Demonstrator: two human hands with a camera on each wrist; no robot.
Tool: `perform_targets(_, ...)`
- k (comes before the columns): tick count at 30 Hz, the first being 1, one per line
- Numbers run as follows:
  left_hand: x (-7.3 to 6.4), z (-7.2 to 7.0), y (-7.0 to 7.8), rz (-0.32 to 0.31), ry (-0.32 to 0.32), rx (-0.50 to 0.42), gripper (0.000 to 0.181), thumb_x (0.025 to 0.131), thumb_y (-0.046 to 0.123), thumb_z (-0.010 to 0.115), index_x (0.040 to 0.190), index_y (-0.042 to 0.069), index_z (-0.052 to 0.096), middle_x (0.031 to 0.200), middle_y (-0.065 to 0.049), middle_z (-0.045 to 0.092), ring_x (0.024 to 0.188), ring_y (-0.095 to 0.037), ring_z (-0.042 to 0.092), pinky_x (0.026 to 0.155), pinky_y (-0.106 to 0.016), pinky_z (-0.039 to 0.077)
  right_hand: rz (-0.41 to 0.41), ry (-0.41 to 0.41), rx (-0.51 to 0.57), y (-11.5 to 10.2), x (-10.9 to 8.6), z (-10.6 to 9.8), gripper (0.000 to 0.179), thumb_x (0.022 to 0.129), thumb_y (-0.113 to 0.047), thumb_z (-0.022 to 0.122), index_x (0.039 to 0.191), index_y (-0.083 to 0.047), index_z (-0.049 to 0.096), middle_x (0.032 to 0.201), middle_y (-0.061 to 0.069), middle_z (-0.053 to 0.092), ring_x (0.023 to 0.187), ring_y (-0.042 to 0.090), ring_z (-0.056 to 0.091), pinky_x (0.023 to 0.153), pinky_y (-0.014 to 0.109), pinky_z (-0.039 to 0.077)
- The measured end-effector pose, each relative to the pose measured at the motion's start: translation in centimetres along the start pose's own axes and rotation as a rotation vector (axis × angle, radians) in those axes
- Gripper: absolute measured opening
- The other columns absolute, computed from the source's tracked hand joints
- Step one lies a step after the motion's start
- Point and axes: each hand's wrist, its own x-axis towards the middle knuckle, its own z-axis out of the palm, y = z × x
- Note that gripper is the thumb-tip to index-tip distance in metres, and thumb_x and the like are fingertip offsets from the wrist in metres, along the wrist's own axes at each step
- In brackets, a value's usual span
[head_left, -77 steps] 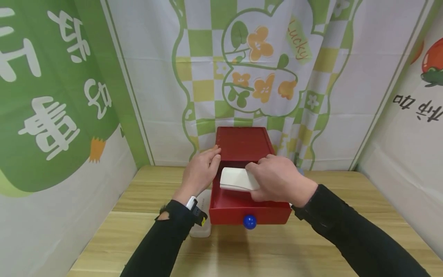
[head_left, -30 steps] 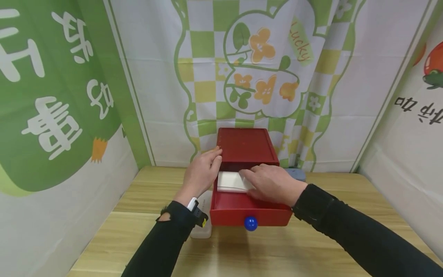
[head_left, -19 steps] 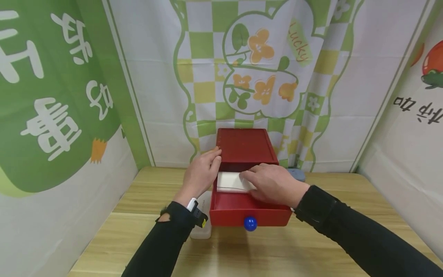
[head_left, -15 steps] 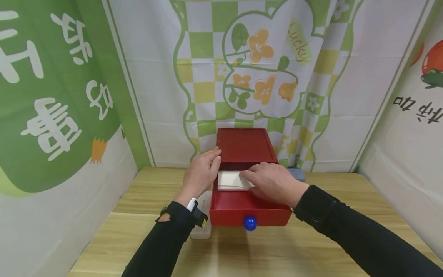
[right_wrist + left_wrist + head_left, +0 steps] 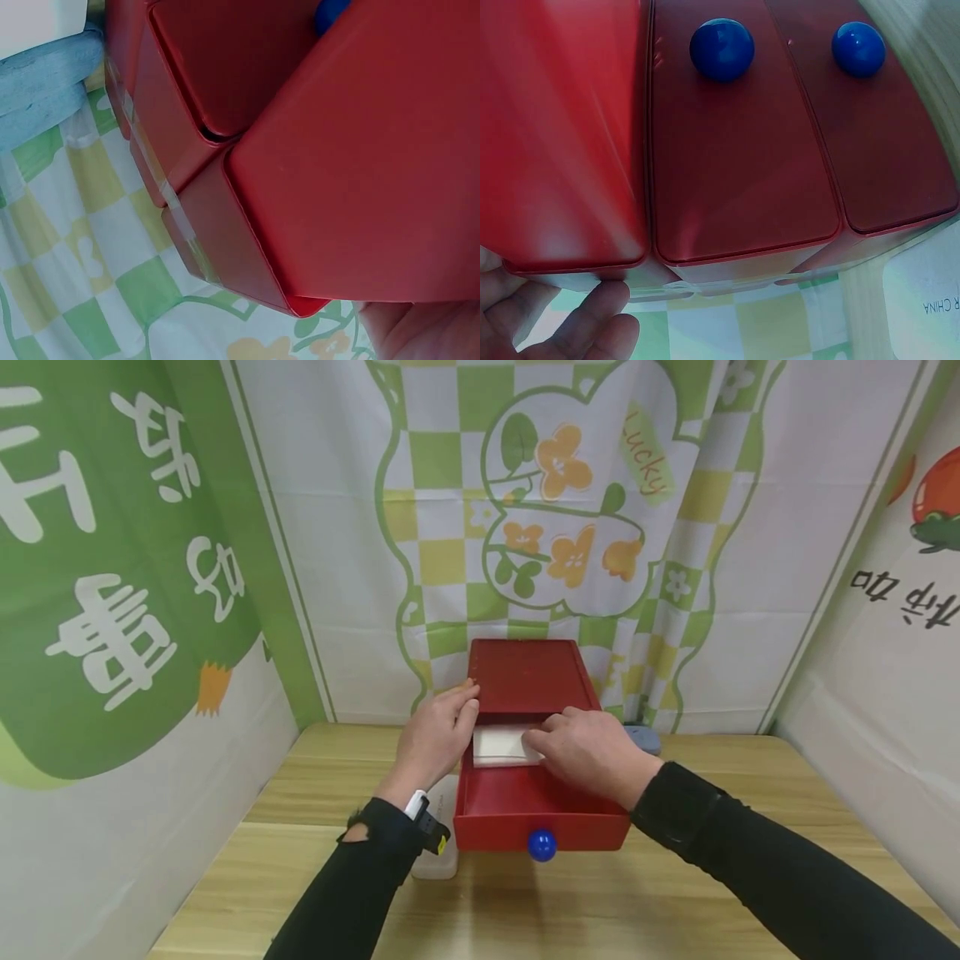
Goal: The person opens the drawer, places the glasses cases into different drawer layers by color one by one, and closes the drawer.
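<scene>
Cloth hangings (image 5: pixel 337 568) stand on the left, far and right sides, printed in green, white and yellow, with orange flowers and the word "Lucky" on the far one. In front of them spreads a pale wood-grain tabletop (image 5: pixel 300 793). At its far middle stands a red cabinet (image 5: pixel 532 672) with three stacked drawers; the left wrist view shows the two lower ones closed. The top drawer (image 5: pixel 498 832) is pulled well out toward the near side. Two hands in black sleeves reach in from the near side and stay well clear of each other. The left hand (image 5: pixel 435 735) rests against the cabinet's left side by its upper edge, fingers relaxed. The right hand (image 5: pixel 596 752) dips into the drawer from the right, finger and thumb pinching the right end of a white case (image 5: pixel 504 747); the fingertips themselves are partly hidden. That case lies crosswise at the far end of the drawer space, just before the cabinet's opening. A white box (image 5: pixel 922 307) with printed letters sits just left of the cabinet. Far right, beside it, is a blue-grey object (image 5: pixel 642 739), partly hidden. A round blue knob (image 5: pixel 542 845) marks the drawer's front.
</scene>
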Motion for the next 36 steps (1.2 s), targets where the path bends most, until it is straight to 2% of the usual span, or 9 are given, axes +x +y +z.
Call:
perform_targets(8,0.02,0.0,0.01,-0.009,-0.003,-0.006,0.044,0.11,0.03,0.048,0.146,0.009,0.061,0.153,-0.005,0.058,0.143,-0.025,0.054,0.115,-0.048,0.047,-0.028,0.022,-0.036,0.01,0.13,0.11,0.03,0.085,-0.027,0.088,0.104,-0.018,0.067,0.084,0.002,0.073,0.072,0.017,0.068,0.069,0.037,0.065)
perform_targets(15,0.01,0.01,0.03,-0.018,-0.009,-0.01,0.044,0.11,0.03,0.048,0.147,0.009,0.061,0.153,-0.006,0.057,0.143,-0.025,0.053,0.115,-0.048,0.046,-0.029,0.045,-0.001,-0.13,0.01,0.21,0.026,0.09,-0.019,0.083,0.099,-0.015,0.058,0.079,0.003,0.067,0.072,0.017,0.066,0.063,0.035,0.063)
perform_targets(23,-0.06,-0.03,0.05,-0.014,-0.01,-0.006,0.044,0.11,0.03,0.049,0.147,0.009,0.061,0.154,-0.006,0.057,0.144,-0.025,0.053,0.115,-0.048,0.046,-0.018,-0.018,0.077,-0.09,-0.27,0.18,0.023,0.09,-0.019,0.083,0.103,-0.02,0.063,0.095,0.005,0.068,0.088,0.019,0.065,0.067,0.036,0.063)
perform_targets(32,-0.01,-0.05,0.1,-0.008,-0.002,-0.012,0.045,0.109,0.03,0.05,0.147,0.008,0.061,0.153,-0.006,0.057,0.142,-0.026,0.054,0.115,-0.047,0.047,-0.017,-0.061,0.066,-0.05,-0.17,0.17,0.028,0.086,-0.021,0.086,0.11,-0.024,0.071,0.097,0.003,0.066,0.089,0.017,0.061,0.068,0.034,0.061)
perform_targets(36,-0.05,0.02,0.02,-0.001,-0.001,-0.012,0.044,0.11,0.029,0.05,0.146,0.008,0.061,0.153,-0.007,0.058,0.142,-0.026,0.055,0.114,-0.047,0.047,-0.008,-0.063,0.071,-0.1,-0.26,0.29,0.033,0.086,-0.02,0.086,0.116,-0.024,0.072,0.103,0.004,0.069,0.094,0.018,0.063,0.072,0.036,0.063)
